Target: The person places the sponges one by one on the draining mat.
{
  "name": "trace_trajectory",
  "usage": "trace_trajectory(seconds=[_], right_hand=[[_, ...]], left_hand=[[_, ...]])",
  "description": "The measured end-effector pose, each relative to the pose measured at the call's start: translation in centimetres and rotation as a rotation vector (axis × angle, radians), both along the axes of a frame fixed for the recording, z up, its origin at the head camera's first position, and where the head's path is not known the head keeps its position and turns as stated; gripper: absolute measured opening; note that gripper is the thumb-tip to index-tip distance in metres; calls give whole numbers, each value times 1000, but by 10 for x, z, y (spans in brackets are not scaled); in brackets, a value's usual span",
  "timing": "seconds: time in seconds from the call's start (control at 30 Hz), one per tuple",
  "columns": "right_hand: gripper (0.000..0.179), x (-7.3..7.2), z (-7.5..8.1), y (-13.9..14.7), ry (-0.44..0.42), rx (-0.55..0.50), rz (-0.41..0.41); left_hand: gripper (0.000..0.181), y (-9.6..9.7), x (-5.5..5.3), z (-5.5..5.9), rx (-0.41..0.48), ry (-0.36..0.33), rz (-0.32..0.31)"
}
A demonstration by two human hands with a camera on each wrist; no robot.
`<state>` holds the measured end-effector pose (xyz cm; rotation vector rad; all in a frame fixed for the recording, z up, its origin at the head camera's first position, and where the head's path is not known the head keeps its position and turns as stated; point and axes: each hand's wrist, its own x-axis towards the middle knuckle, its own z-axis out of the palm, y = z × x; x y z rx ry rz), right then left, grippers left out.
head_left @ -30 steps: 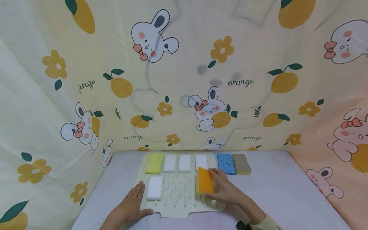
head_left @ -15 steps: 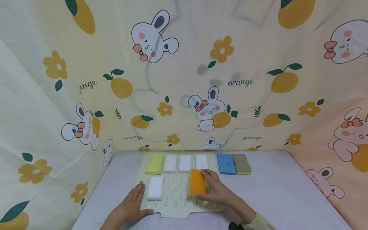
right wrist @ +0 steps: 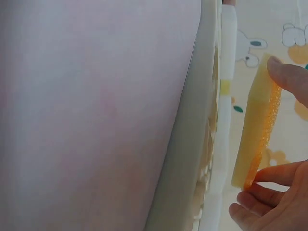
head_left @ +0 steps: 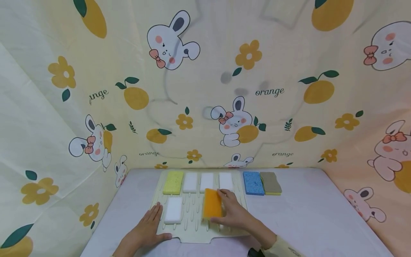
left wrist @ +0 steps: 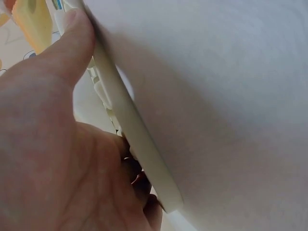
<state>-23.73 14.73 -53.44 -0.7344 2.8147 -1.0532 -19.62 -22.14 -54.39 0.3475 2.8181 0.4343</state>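
Note:
My right hand [head_left: 236, 213] holds an orange-faced sponge [head_left: 212, 203] by its two ends, thumb at one and fingertips at the other. In the right wrist view the sponge [right wrist: 255, 125] shows a yellow foam body and an orange mesh face, with a gap between it and the cream ridged drying mat [head_left: 194, 233]. At the mat's left edge rests my left hand [head_left: 146, 225], fingers extended and thumb on the front corner. Beside those fingers lies a white sponge [head_left: 173, 210] on the mat.
Along the mat's back row lie a yellow sponge [head_left: 173, 182] and three white sponges [head_left: 190, 182]. Right of the mat, a blue sponge [head_left: 253, 183] and a grey-faced sponge [head_left: 271, 183] lie on the white table [head_left: 302, 214]. A printed curtain [head_left: 205, 82] hangs behind.
My right hand has carried the orange-faced sponge leftward over the mat, from near its right side toward the middle. My left hand has stayed at the mat's left edge.

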Motion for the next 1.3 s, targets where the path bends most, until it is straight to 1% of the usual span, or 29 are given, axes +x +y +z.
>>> trace_trajectory(seconds=[0.13, 0.4, 0.67, 0.83, 1.0, 1.1, 1.3], right_hand=[[115, 0, 0, -8, -13, 5, 9], [114, 1, 2, -26, -62, -9, 36], [116, -1, 2, -41, -53, 26, 45], [119, -2, 2, -49, -67, 56, 53], [118, -3, -1, -55, -97, 78, 70], [118, -3, -1, -59, -110, 88, 76], [121, -5, 1, -67, -101, 114, 72]], left_hand=[[125, 0, 1, 1, 6, 4, 2], [124, 1, 0, 2, -13, 4, 10], [124, 0, 0, 2, -12, 5, 9], [124, 0, 0, 2, -8, 7, 5], [125, 0, -1, 1, -13, -3, 7], [125, 0, -1, -1, -19, 0, -2], [126, -2, -3, -4, -34, 9, -5]])
